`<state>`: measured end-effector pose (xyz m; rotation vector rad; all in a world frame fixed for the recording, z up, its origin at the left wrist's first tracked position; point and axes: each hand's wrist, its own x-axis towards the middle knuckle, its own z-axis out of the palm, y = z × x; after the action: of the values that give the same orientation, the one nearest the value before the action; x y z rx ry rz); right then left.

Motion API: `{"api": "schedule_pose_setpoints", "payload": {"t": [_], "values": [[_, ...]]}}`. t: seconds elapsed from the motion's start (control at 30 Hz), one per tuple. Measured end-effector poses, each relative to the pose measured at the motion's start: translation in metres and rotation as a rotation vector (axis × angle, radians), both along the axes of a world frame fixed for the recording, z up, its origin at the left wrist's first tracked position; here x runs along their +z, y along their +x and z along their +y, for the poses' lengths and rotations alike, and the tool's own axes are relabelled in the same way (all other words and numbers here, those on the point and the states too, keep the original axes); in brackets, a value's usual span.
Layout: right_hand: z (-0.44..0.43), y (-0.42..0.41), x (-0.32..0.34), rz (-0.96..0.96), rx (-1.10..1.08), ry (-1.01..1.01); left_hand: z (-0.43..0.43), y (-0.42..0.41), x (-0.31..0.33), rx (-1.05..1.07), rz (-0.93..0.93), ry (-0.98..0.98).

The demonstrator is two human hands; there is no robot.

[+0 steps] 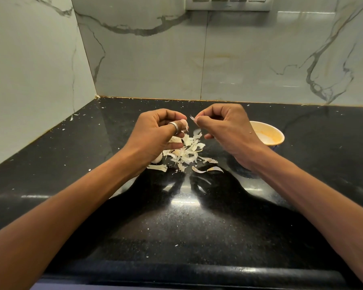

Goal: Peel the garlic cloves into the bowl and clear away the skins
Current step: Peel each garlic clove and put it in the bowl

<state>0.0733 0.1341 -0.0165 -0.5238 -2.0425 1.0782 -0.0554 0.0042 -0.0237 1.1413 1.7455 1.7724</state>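
Note:
My left hand (pixel 157 132), a ring on one finger, pinches a garlic clove (pixel 184 123) above the counter. My right hand (pixel 224 130) pinches a thin strip of skin (pixel 192 117) a little apart from the clove. Below both hands lies a pile of pale garlic skins (pixel 187 152) on the black countertop (pixel 176 222). An unpeeled clove (pixel 157 159) peeks out under my left wrist. The bowl (pixel 269 135), cream inside with a blue outside, stands to the right, partly hidden behind my right hand; what it holds is hidden.
Marble walls close off the back and left of the counter corner. A switch plate (pixel 228 3) sits high on the back wall. Small skin flecks are scattered over the counter. The counter's front edge (pixel 187 271) runs along the bottom.

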Motion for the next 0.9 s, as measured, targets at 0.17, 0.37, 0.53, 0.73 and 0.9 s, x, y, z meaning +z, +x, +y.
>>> {"api": "schedule_pose_setpoints", "payload": {"t": [0.17,0.37,0.53,0.73,0.9], "values": [[-0.003,0.001,0.002,-0.065,0.053,-0.048,0.0,0.001,0.0,0.019,0.015,0.031],[-0.009,0.0,0.001,-0.154,0.143,-0.149,0.001,-0.001,-0.003,0.088,0.214,0.071],[-0.01,0.001,0.001,-0.15,0.17,-0.133,0.001,0.002,-0.007,0.126,0.385,0.087],[-0.01,0.0,-0.002,-0.122,0.131,-0.054,0.0,0.002,-0.006,0.095,0.405,0.083],[-0.014,0.001,-0.001,-0.086,0.11,-0.084,-0.001,0.001,-0.003,0.026,0.247,0.09]]}}
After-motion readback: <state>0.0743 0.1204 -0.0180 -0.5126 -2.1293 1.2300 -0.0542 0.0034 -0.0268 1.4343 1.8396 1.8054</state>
